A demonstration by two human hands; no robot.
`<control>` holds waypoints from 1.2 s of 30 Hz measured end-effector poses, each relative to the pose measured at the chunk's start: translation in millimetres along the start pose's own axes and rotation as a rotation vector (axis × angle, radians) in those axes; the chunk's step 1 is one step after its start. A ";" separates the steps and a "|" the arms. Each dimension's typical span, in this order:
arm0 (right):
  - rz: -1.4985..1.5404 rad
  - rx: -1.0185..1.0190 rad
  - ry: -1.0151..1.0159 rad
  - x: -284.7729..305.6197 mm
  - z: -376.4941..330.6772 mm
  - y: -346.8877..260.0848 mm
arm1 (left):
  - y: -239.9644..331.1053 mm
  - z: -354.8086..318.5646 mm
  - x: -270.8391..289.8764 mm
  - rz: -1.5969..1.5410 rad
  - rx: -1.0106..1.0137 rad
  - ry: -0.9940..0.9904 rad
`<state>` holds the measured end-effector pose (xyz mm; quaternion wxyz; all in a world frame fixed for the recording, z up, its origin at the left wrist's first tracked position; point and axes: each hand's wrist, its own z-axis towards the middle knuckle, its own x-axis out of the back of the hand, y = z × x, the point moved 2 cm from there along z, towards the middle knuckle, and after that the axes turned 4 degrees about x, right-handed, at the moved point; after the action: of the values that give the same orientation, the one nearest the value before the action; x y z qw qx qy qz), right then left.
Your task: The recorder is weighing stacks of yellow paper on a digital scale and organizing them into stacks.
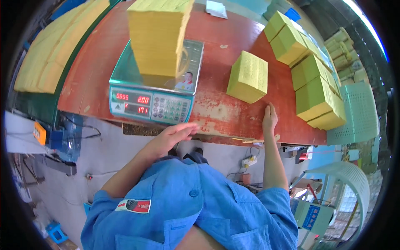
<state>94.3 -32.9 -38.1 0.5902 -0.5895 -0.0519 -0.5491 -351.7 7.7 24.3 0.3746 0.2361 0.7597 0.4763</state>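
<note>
A tall stack of yellow paper [157, 46] stands on the metal pan of a teal digital scale [116, 100], whose red display is lit. My left hand [178, 134] hovers by the scale's front right corner, fingers stretched to the right and holding nothing. On the red table, right of the scale, sits a smaller block of yellow paper [249, 79] with rows of small marks on top. My right hand [270, 118] rests on its edge at the table's front, just right of that block and apart from it, with straight fingers and nothing in them.
Several yellow paper blocks [314, 93] line the right side of the red table [216, 41]. Long yellow stacks [54, 50] lie on a green surface at the left. A pale green plastic chair [356, 114] stands beyond the right edge, and a white packet [216, 9] lies at the back.
</note>
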 end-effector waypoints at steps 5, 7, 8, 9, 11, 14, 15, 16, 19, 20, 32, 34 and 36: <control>0.414 -0.087 0.035 -18.1 -4.7 -29.8 | 52.9 111.0 -18.7 -0.081 -0.142 -0.036; 0.627 -0.098 0.046 -41.3 -11.8 -61.1 | 63.2 165.1 -9.3 -0.130 -0.117 0.088; 0.729 -0.099 0.058 -49.1 -13.0 -73.4 | 69.3 194.6 -11.2 -0.105 -0.102 0.175; 0.837 -0.092 0.068 -51.6 -15.4 -82.2 | 76.0 218.4 -14.8 -0.076 -0.072 0.234; 0.941 -0.041 0.148 -47.7 -14.3 -79.0 | 84.1 260.7 -19.2 -0.062 -0.052 0.267; 1.014 -0.021 0.218 -47.6 -16.0 -90.5 | 86.8 294.4 -18.1 -0.112 -0.013 0.135; 0.978 0.020 0.225 -51.3 -14.3 -84.4 | 84.1 299.7 -28.6 -0.138 0.020 0.110; 0.941 0.061 0.224 -54.0 -13.4 -77.3 | 81.7 302.7 -36.4 -0.168 0.051 0.093; 0.720 0.166 0.200 -47.1 -14.4 -72.9 | 82.9 295.9 -62.6 -0.128 0.086 0.163; 0.739 0.156 0.206 -47.8 -14.1 -71.4 | 81.7 295.6 -61.6 -0.109 0.093 0.172; 1.171 0.092 0.102 -19.1 87.1 -42.4 | 113.1 314.0 -43.4 -0.083 0.088 0.150; 1.251 0.041 0.099 -32.7 115.5 -45.1 | 118.6 323.6 -46.7 -0.059 0.086 0.145; 1.329 -0.015 0.096 -59.3 124.6 -53.7 | 116.2 330.2 -44.8 -0.050 0.152 0.158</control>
<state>106.0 111.7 -8.4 0.8007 -0.4749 0.3526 -0.0944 -62.1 206.7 56.7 0.3062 0.2063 0.8265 0.4250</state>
